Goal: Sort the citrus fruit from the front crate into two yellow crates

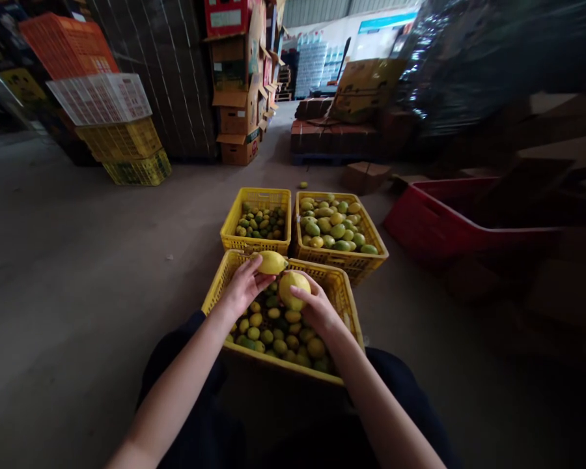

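My left hand (247, 285) is closed on a yellow lemon (272, 262), its pointed end toward the right. In my right hand (317, 306) is a rounder yellow lemon (292, 290), with the thumb across its near side. Both hands are above the near yellow crate (354, 319), which holds many green and yellow lemons (266, 337). Beyond it on the left stands a yellow crate (228, 226) partly filled with small greenish lemons. To its right, another yellow crate (377, 250) is fuller, with larger green-yellow lemons (338, 231).
A red bin (420, 218) stands at the right near cardboard boxes. Stacked orange, white and yellow crates (102, 98) are at the back left. One loose lemon (303, 185) lies on the floor behind the crates. Boxes (239, 124) are piled farther back.
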A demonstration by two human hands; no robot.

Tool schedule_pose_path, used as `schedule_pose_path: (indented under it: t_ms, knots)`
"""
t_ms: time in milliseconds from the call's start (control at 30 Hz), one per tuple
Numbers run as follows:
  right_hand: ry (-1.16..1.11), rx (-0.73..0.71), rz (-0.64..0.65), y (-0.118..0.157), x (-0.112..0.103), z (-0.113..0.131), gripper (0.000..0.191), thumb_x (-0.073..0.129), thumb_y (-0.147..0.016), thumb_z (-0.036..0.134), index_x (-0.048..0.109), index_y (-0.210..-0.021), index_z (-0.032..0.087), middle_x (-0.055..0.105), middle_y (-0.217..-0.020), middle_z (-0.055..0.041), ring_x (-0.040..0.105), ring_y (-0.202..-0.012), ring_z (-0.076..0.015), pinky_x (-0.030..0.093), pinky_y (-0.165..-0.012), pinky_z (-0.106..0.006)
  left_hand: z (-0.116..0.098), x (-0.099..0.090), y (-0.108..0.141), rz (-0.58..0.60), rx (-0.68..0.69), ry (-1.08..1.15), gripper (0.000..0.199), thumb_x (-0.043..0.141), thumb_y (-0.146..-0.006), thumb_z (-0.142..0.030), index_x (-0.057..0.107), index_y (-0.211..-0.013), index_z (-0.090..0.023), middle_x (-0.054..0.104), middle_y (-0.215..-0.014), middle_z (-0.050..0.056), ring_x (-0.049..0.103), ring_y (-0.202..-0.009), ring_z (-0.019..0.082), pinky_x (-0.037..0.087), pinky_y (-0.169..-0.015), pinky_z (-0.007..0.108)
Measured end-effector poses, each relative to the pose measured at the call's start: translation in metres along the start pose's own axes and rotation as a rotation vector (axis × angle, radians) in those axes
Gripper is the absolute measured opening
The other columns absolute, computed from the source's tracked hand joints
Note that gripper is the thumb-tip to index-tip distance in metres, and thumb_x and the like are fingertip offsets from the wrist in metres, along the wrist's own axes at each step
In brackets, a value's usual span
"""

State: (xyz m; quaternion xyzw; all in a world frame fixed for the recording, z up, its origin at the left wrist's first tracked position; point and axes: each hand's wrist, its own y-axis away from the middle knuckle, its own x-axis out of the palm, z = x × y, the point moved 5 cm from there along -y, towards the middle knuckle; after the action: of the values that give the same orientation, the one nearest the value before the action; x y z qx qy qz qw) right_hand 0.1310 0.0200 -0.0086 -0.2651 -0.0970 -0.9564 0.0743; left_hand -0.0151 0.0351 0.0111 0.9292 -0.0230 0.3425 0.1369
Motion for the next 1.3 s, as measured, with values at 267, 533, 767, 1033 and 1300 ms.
schedule_pose_path:
  t_ms: [267,533,767,1033,1300]
  knots:
    - [-0.138,0.036,-0.141,-0.003,-0.01,-0.005,0.032,0.079,-0.061,0.041,0.068,-0.084,0.022,0.071,-0.077,0.0006,0.064,-0.065,-0.0172,0.055,-0.053,-0.028,0.01,-0.002,0.005,0.017,0.095,-0.487,0.044,0.089,-0.052,-0.024,0.065,-0.086,-0.014,0.07,-0.086,0.005,0.065,-0.082,0.017,0.051,-0.081,0.03]
    - [-0.263,-0.019,-0.146,-0.001,-0.018,0.012,0.019,0.07,-0.063,0.033,0.069,-0.081,0.026,0.074,-0.086,0.0003,0.068,-0.081,-0.0225,0.06,-0.07,-0.04,0.001,-0.002,0.006,0.047,0.116,-0.404,0.046,0.089,-0.051,-0.027,0.068,-0.089,-0.013,0.071,-0.09,0.005,0.064,-0.084,0.016,0.051,-0.082,0.029]
    - [-0.178,-0.075,-0.099,-0.006,-0.02,0.01,0.031,0.074,-0.067,0.05,0.068,-0.088,0.028,0.073,-0.088,0.0006,0.068,-0.079,-0.0192,0.057,-0.062,-0.031,0.003,0.007,0.014,0.244,-0.021,-0.215,0.053,0.086,-0.056,-0.03,0.068,-0.104,-0.016,0.068,-0.092,0.005,0.064,-0.083,0.016,0.05,-0.076,0.027]
    - [-0.11,-0.169,-0.105,0.004,-0.011,0.019,0.051,0.091,-0.04,0.039,0.068,-0.084,0.025,0.071,-0.083,0.0004,0.066,-0.073,-0.0197,0.057,-0.072,-0.036,0.002,0.016,0.027,0.351,-0.141,0.138,0.036,0.071,-0.065,-0.029,0.064,-0.098,-0.017,0.063,-0.082,0.001,0.061,-0.069,0.013,0.048,-0.068,0.027]
    - [0.005,-0.172,0.011,0.009,0.003,0.008,0.056,0.09,-0.04,0.048,0.068,-0.086,0.025,0.07,-0.088,-0.0034,0.065,-0.076,-0.0205,0.055,-0.07,-0.032,0.004,0.015,0.02,0.207,-0.093,0.145,0.03,0.051,-0.083,-0.046,0.056,-0.079,-0.017,0.046,-0.054,-0.005,0.044,-0.041,0.006,0.036,-0.046,0.022]
